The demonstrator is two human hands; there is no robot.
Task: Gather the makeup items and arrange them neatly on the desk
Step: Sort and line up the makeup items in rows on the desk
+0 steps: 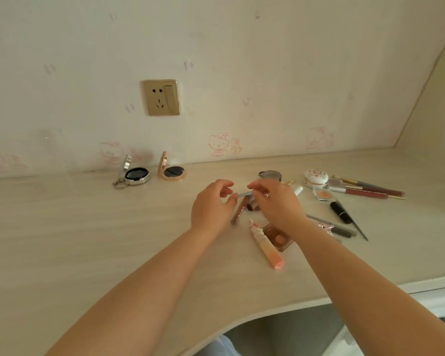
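Two open compacts (154, 170) show dark pans by wall.

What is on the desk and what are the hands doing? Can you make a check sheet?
Surface: pale wood desk, curved front edge.
Job's things: two open compacts, silver and gold, stand side by side by the wall. Pink tube lies beside a brown palette. White case, blush pan, brushes and black mascara lie scattered on the right.
Clutter: foil wrapper under the grey pencils.
Hands: right hand pinches a thin blue stick; left hand curls beside its end, contact unclear.
Cables: nothing seen.
Surroundings: cartoon-cat wallpaper, gold socket.
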